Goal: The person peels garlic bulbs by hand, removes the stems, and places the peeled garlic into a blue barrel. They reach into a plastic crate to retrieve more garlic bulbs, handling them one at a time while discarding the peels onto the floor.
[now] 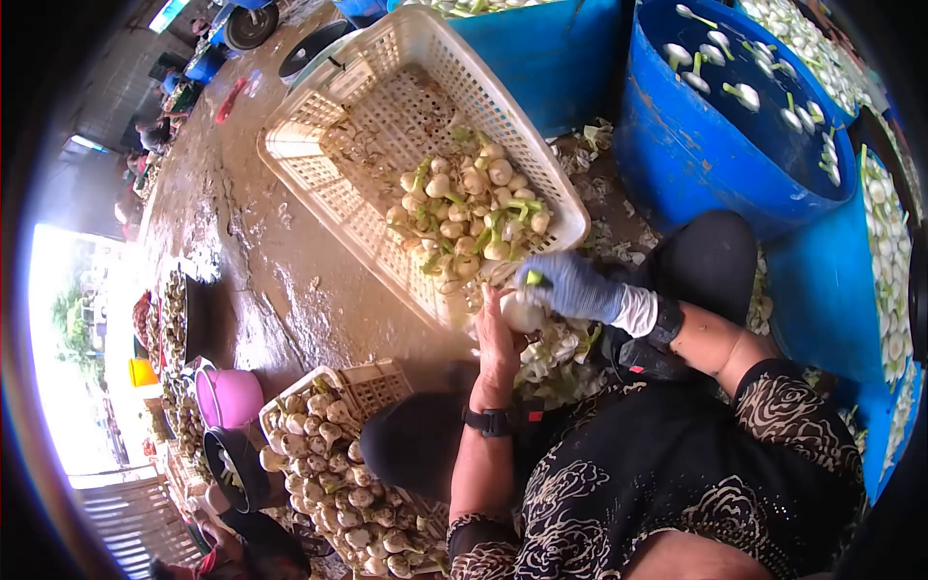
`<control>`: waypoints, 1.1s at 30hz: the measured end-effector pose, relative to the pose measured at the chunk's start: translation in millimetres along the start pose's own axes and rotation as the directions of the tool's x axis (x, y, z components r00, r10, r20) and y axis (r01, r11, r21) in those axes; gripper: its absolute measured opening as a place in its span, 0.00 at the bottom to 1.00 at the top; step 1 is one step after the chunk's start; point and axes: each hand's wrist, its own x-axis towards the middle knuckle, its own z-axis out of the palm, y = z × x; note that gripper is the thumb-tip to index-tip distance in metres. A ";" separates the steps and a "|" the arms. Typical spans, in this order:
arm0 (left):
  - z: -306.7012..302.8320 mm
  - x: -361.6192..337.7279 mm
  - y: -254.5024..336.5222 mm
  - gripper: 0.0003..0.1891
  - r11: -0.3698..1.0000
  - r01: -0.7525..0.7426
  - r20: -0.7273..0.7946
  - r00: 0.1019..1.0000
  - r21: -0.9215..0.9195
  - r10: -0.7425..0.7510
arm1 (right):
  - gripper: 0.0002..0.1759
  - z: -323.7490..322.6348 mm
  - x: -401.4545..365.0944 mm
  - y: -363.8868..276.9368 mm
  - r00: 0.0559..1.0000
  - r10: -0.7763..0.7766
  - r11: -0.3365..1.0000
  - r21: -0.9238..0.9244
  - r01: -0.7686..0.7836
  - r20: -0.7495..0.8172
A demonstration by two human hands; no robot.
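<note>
My left hand (495,336), bare and with a black wristband, is closed round a white peeled onion (523,311) low in front of me. Right against the onion is my right hand (572,287) in a blue-grey glove, its fingers curled. Something bright green (536,278) shows at that fist, and I cannot tell what it is. Just beyond both hands, a tilted cream plastic crate (338,208) holds a pile of unpeeled onions (464,208), some with green stalks. Peelings (561,358) lie beneath my hands.
At the right stands a blue barrel (667,135) of water with peeled onions floating in it. A second crate (391,382), heaped with onions, sits by my left knee, near a pink bucket (229,397). Wet concrete floor (251,280) stretches left; people work in the distance.
</note>
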 end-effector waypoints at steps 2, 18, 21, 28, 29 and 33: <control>10.5 -13.7 20.9 0.26 0.954 0.047 0.076 0.997 -0.295 -0.025 | 0.14 -26.5 14.4 9.4 0.968 0.184 0.879 0.469 -0.085 -0.168; -4.3 -2.8 30.4 0.08 0.923 -0.027 0.016 0.999 -0.385 0.036 | 0.16 80.2 174.4 198.0 0.924 0.336 0.665 -0.740 -0.098 0.180; -10.3 2.9 27.8 0.08 0.898 -0.116 -0.072 0.993 -0.424 0.094 | 0.09 66.8 163.7 187.8 0.933 0.275 0.953 -0.059 -0.296 -0.233; -20.7 15.6 26.9 0.25 0.857 -0.239 -0.233 0.962 -0.457 0.145 | 0.11 52.0 89.9 111.6 0.841 0.419 -0.404 0.900 -0.164 0.342; -19.0 14.3 29.1 0.26 0.825 -0.272 -0.206 0.959 -0.496 0.193 | 0.12 53.7 78.7 95.5 0.838 0.410 -0.389 0.900 -0.197 0.360; -17.0 16.0 27.8 0.21 0.780 -0.290 0.045 0.925 -0.555 0.376 | 0.12 58.6 47.5 53.3 0.825 0.425 -0.296 0.918 -0.262 0.373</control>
